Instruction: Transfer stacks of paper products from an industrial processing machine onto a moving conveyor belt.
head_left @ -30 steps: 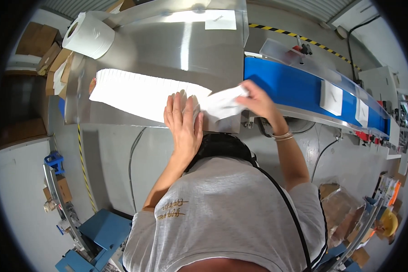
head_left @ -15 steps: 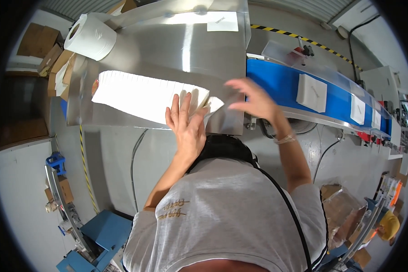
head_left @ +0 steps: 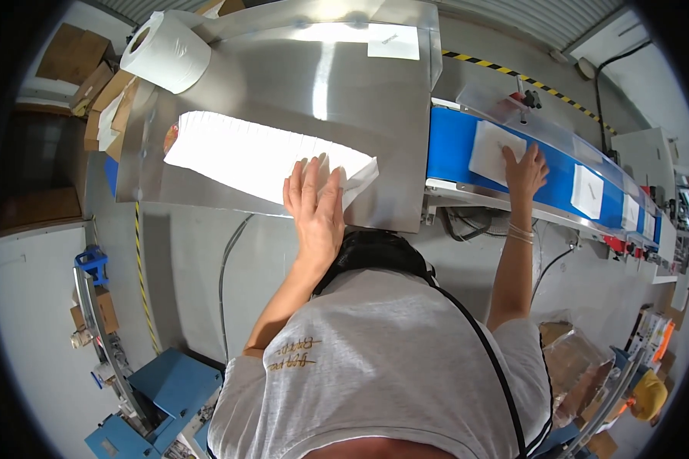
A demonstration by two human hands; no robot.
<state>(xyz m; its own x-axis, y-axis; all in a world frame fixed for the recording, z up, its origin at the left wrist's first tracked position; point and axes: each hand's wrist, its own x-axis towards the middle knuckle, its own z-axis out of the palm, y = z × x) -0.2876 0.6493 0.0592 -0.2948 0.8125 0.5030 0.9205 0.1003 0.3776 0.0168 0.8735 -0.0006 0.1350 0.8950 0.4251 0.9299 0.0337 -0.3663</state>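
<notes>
A long row of white, flat folded packets (head_left: 237,157) lies overlapping on the steel table. My left hand (head_left: 314,210) lies on the near right end of this row, its fingers stretched out. Over the blue conveyor belt (head_left: 448,149), my right hand (head_left: 526,172) has its fingers spread at the right side of a single white packet (head_left: 490,151). The fingertips overlap this packet; whether they press on it I cannot tell. Farther right on the belt lie another white packet (head_left: 587,191) and several more beyond it.
A large white paper roll (head_left: 172,57) stands at the table's back left. Near the back edge lies a white sheet (head_left: 393,41). A clear guard (head_left: 566,134) runs along the belt's far side. Cardboard boxes (head_left: 73,53) are stacked at the left.
My right hand has moved right from the table's edge to the belt. Another packet now lies on the belt, and those before it have shifted right. The raised packet at the row's end is gone.
</notes>
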